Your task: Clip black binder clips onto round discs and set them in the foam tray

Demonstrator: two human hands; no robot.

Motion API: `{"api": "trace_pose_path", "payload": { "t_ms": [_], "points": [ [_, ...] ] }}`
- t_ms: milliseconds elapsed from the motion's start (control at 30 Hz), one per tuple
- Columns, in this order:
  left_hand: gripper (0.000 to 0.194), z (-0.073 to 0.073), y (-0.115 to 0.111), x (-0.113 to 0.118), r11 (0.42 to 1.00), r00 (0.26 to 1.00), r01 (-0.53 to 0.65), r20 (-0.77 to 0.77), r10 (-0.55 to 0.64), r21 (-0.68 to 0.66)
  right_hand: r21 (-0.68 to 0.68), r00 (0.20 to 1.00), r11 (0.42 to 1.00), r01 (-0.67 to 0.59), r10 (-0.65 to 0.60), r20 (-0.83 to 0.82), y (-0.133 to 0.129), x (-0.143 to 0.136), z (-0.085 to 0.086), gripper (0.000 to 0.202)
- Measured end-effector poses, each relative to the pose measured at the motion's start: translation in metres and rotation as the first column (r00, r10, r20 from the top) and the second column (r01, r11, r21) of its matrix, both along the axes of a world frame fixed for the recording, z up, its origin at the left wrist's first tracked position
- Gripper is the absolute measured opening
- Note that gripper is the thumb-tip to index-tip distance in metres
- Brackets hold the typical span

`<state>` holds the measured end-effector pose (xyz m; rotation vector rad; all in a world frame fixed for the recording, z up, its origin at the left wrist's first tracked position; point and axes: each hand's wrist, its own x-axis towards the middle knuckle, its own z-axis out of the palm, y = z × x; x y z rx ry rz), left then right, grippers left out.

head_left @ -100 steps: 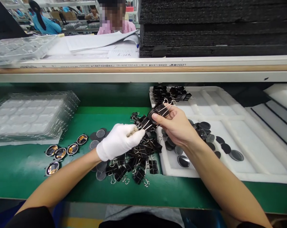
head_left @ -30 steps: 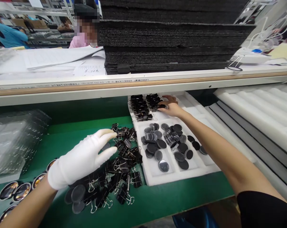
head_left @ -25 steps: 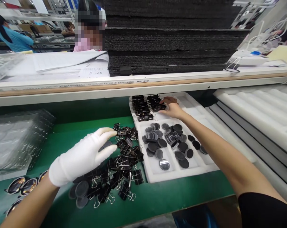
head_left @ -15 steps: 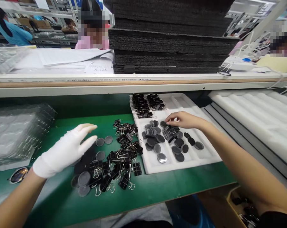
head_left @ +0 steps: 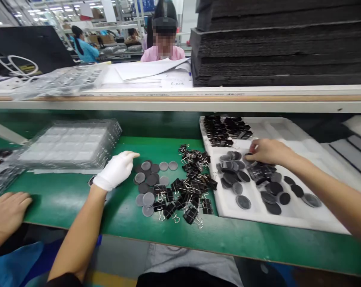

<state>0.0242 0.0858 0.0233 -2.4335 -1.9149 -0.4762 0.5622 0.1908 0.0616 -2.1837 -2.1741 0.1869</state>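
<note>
My left hand [head_left: 117, 169], in a white glove, hovers at the left edge of a group of round grey and black discs [head_left: 152, 179]; its index finger points out and the other fingers look curled, with nothing visible in them. Binder clips [head_left: 195, 179] lie heaped right of those discs. My right hand [head_left: 264, 152], bare, is over the white tray [head_left: 237, 214], fingers bent around a dark disc at the pile's back edge. More discs [head_left: 243, 202] lie scattered in the tray, and black clips [head_left: 217, 131] fill its back left compartments.
Stacked clear plastic trays [head_left: 69, 145] stand at the back left. Another person's hand [head_left: 9, 211] rests at the far left table edge. A shelf edge [head_left: 168, 105] crosses behind, bearing papers [head_left: 150, 73] and black foam sheets [head_left: 273, 52].
The view has turned left, bringing the other person's hand into sight. My left hand has drawn back from over the discs, uncovering them, and its fingers have closed in. My right hand stays at the tray.
</note>
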Motion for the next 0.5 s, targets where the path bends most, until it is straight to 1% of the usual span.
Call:
{"api": "trace_pose_path", "payload": {
  "t_ms": [33, 100, 167, 200, 267, 333, 367, 433, 500],
  "points": [
    [0.047, 0.002, -0.003, -0.006, 0.999, 1.0, -0.028, 0.002, 0.028, -0.017, 0.0, 1.0, 1.0, 0.017, -0.017, -0.014, -0.001, 0.001, 0.003, 0.028],
    [0.045, 0.006, -0.014, -0.019, 0.996, 0.995, -0.086, 0.048, 0.086, -0.004, 0.028, 0.997, 0.998, 0.054, -0.052, -0.056, -0.002, 0.006, 0.012, 0.027],
    [0.043, 0.008, -0.027, -0.028, 0.996, 0.994, -0.086, 0.073, 0.087, -0.008, 0.069, 0.991, 0.995, 0.076, -0.068, -0.113, -0.005, 0.012, 0.021, 0.03],
    [0.046, 0.008, -0.034, -0.03, 0.997, 0.996, -0.074, 0.042, 0.075, -0.027, 0.074, 0.987, 0.994, 0.083, -0.071, -0.145, -0.008, 0.015, 0.026, 0.034],
    [0.061, 0.004, -0.042, -0.029, 0.994, 0.994, -0.075, -0.09, 0.068, -0.083, 0.067, 0.972, 0.993, 0.102, -0.085, -0.22, -0.014, 0.017, 0.033, 0.044],
    [0.072, -0.002, -0.043, -0.025, 0.986, 0.974, -0.106, -0.211, 0.077, -0.129, 0.06, 0.954, 0.992, 0.109, -0.087, -0.285, -0.022, 0.013, 0.039, 0.055],
    [0.071, -0.005, -0.041, -0.023, 0.982, 0.968, -0.112, -0.238, 0.074, -0.152, 0.069, 0.947, 0.992, 0.106, -0.079, -0.31, -0.027, 0.007, 0.041, 0.058],
    [0.062, -0.007, -0.032, -0.02, 0.976, 0.971, -0.101, -0.233, 0.054, -0.194, 0.105, 0.935, 0.993, 0.06, -0.019, -0.355, -0.038, -0.01, 0.043, 0.06],
    [0.055, -0.007, -0.021, -0.018, 0.974, 0.976, -0.082, -0.214, 0.036, -0.211, 0.146, 0.9, 0.989, -0.022, 0.083, -0.428, -0.05, -0.032, 0.044, 0.056]
  ]
}}
